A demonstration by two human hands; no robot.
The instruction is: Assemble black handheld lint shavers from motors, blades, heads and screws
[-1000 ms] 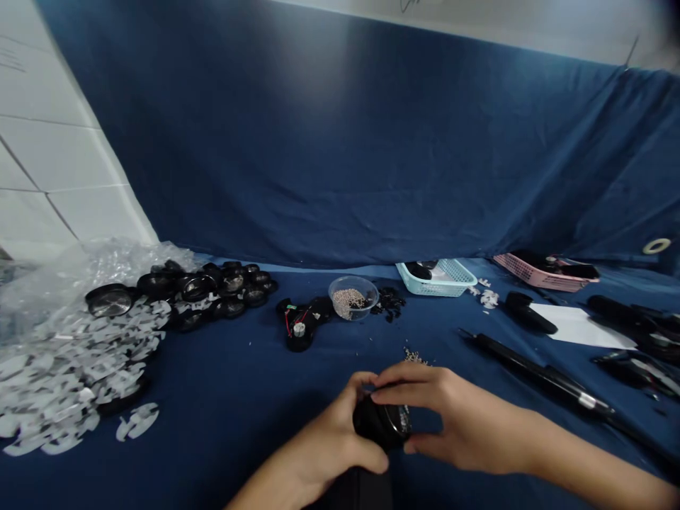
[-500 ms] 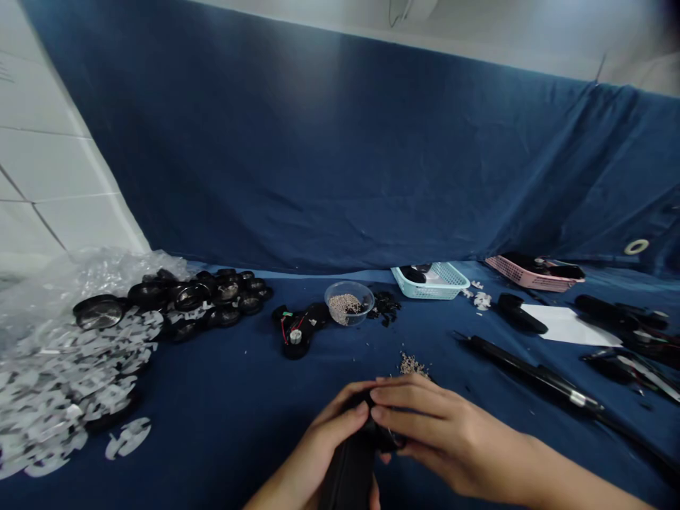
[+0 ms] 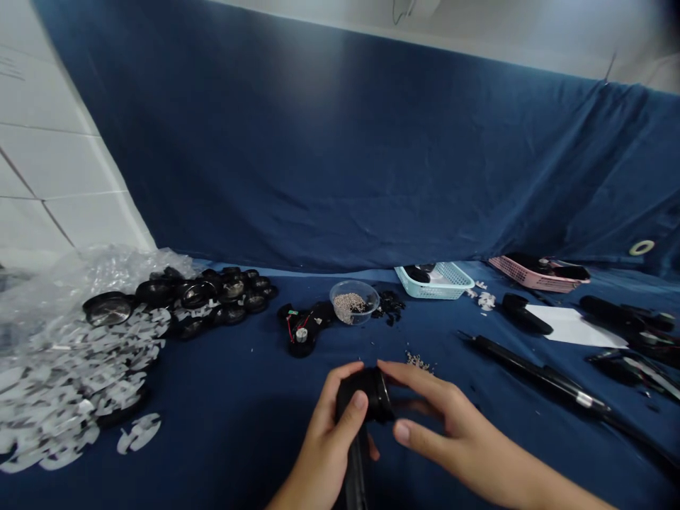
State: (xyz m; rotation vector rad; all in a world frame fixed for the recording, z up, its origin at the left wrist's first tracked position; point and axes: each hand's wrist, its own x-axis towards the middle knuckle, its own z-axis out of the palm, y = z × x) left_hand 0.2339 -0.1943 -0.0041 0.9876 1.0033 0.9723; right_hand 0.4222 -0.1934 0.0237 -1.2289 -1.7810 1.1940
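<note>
My left hand (image 3: 332, 432) is closed around a black plastic handheld device (image 3: 357, 467) with a long handle and a rounded head, its thumb lying across the head. On the head's right side sits a round black cap with a shiny rim (image 3: 383, 397). Beside this cap my right hand (image 3: 446, 425) is spread, its index fingertip at the cap's upper edge and its thumb apart below. The right hand's other fingers are partly hidden behind. Just beyond the hands lies a small heap of screws (image 3: 419, 361) on the blue cloth.
A clear bowl of screws (image 3: 355, 303) stands beyond, beside an opened black housing with red wires (image 3: 302, 333). White flat pieces (image 3: 79, 382) and black round caps (image 3: 228, 294) are piled left. An electric screwdriver (image 3: 536, 372) lies right; blue (image 3: 435, 282) and pink (image 3: 539, 275) baskets stand behind.
My right hand has loosened from the cap, its thumb and fingers spreading apart. The device has turned so that the capped head faces right. The view has shifted slightly.
</note>
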